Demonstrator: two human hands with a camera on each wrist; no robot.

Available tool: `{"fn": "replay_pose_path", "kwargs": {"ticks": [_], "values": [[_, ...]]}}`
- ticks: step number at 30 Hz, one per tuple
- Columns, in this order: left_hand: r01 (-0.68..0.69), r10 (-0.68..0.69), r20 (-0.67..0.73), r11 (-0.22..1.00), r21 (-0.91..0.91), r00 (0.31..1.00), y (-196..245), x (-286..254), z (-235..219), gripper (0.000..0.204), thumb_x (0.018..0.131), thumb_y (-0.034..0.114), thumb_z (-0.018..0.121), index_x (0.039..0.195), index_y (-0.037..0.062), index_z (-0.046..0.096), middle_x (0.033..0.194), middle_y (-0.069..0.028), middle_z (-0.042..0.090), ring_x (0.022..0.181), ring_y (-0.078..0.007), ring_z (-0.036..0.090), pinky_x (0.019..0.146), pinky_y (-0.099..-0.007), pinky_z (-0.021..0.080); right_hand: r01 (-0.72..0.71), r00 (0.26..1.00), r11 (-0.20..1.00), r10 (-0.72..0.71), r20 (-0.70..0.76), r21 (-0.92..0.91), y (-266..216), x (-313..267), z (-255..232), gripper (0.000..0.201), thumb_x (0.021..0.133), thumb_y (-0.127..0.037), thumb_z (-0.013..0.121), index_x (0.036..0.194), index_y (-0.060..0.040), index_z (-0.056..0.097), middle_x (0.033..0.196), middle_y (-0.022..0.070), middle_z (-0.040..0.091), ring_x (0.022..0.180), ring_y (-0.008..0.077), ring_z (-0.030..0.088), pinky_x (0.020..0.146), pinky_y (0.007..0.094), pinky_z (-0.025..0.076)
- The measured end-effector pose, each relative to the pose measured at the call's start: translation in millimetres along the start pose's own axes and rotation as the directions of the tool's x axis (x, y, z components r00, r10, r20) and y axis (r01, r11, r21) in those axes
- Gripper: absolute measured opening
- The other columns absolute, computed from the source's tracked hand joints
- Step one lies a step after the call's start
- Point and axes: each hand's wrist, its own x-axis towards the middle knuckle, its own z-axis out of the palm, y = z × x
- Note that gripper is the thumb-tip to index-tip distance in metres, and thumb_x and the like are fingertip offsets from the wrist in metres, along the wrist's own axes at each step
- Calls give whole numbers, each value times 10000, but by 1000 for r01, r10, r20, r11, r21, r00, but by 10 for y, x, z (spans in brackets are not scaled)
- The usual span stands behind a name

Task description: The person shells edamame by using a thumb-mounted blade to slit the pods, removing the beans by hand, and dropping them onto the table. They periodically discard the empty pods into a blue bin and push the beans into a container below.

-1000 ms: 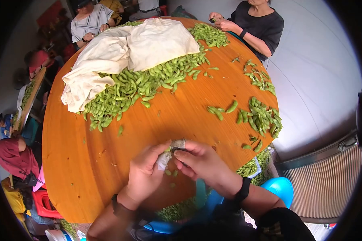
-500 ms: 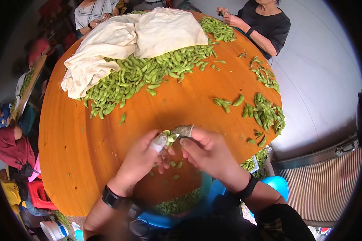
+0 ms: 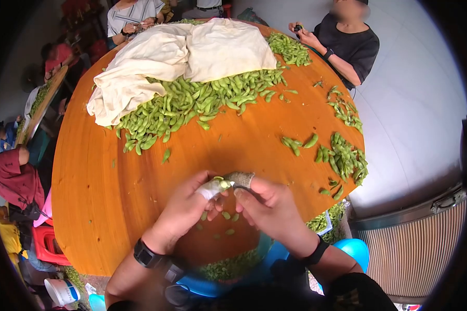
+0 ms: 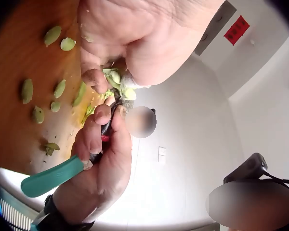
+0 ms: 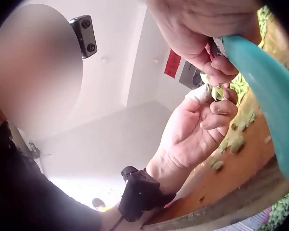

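In the head view the left hand (image 3: 184, 205), its thumb wrapped in white, pinches a split green pod (image 3: 222, 182). The right hand (image 3: 272, 207), with a mesh wrap on one finger, meets it at the pod. In the left wrist view the right hand (image 4: 103, 149) grips a dark and red tool with a curved teal handle (image 4: 53, 179); its tip is beside the pod (image 4: 116, 78). The teal handle (image 5: 267, 91) also shows in the right wrist view, near the left hand (image 5: 190, 125). Loose beans (image 4: 27, 91) lie on the wood below.
A big heap of pods (image 3: 187, 106) under a cream cloth (image 3: 228, 49) covers the table's far side. Smaller pod piles (image 3: 342, 158) lie at the right. A blue basin (image 3: 207, 289) with beans sits at the near edge. Other people sit around the table.
The hands have turned and stay together; the pod in the left hand now shows pale beans at its tip. A few more beans lie on the table below.
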Motion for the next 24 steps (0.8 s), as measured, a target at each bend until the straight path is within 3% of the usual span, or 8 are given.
{"fn": "replay_pose_path", "kwargs": {"ticks": [5, 10, 13, 16, 19, 20, 22, 24], "values": [[21, -24, 51, 998, 63, 998, -67, -11, -36, 195, 962, 108, 416, 1094, 27, 536, 817, -14, 574, 615, -80, 496, 551, -212, 394, 41, 999, 999, -40, 18, -33, 107, -58, 10, 166, 951, -49, 547, 1082, -28, 646, 723, -10, 607, 639, 32, 534, 556, 217, 430], [37, -46, 70, 991, 127, 996, 23, -26, -34, 238, 923, 58, 385, 1092, 46, 553, 834, 0, 583, 650, -70, 495, 582, -204, 403, 2, 998, 981, 10, -61, 195, -7, -66, -53, 192, 972, -84, 545, 1135, -45, 639, 709, -33, 582, 570, 15, 495, 500, 189, 397], [30, -53, 49, 922, 387, 997, 77, -45, -41, 238, 913, 43, 428, 1094, 51, 584, 856, 7, 601, 732, -79, 533, 637, -231, 444, 7, 998, 976, 6, -61, 216, -34, -76, -162, 216, 976, -90, 541, 1173, -63, 627, 704, -31, 570, 531, 16, 473, 463, 179, 376], [-119, 111, 52, 768, 629, 992, 68, -100, -15, 182, 909, 18, 497, 1017, 52, 640, 901, 13, 631, 737, -101, 566, 667, -223, 456, 21, 994, 981, 0, -107, 193, -37, -60, -381, 229, 990, -117, 520, 1193, -84, 620, 701, -24, 568, 509, 25, 456, 436, 186, 367], [-259, 379, 108, 372, 891, 919, 125, -131, -39, 151, 839, 16, 588, 979, 25, 644, 873, -126, 639, 754, -313, 610, 726, -354, 506, -51, 985, 998, 46, -167, -28, -32, -10, -732, 233, 985, -125, 510, 1178, -80, 630, 690, -25, 571, 504, 32, 474, 438, 194, 377], [-257, 382, 107, 367, 894, 918, 159, -105, -73, 151, 839, 16, 588, 979, 25, 644, 873, -126, 639, 754, -313, 610, 726, -354, 506, -50, 981, 991, 27, -192, -121, -6, 4, -843, 233, 980, -124, 510, 1170, -76, 635, 682, -26, 571, 501, 35, 481, 440, 199, 382], [83, 481, -150, 160, 984, 864, 213, 3, -187, 146, 851, 72, 585, 983, 41, 637, 977, -169, 617, 835, -386, 629, 736, -446, 511, -7, 971, 962, -59, -232, -274, 58, 4, -1032, 245, 967, -93, 499, 1166, -48, 635, 652, -14, 567, 496, 58, 495, 455, 227, 398], [160, 535, -203, 125, 979, 820, 207, 178, -392, 130, 846, 81, 600, 963, 41, 641, 984, -174, 622, 838, -391, 631, 733, -462, 512, -20, 965, 960, -55, -258, -280, 83, -6, -1145, 249, 966, -80, 490, 1167, -33, 631, 650, -1, 563, 500, 61, 496, 462, 227, 399]]}}
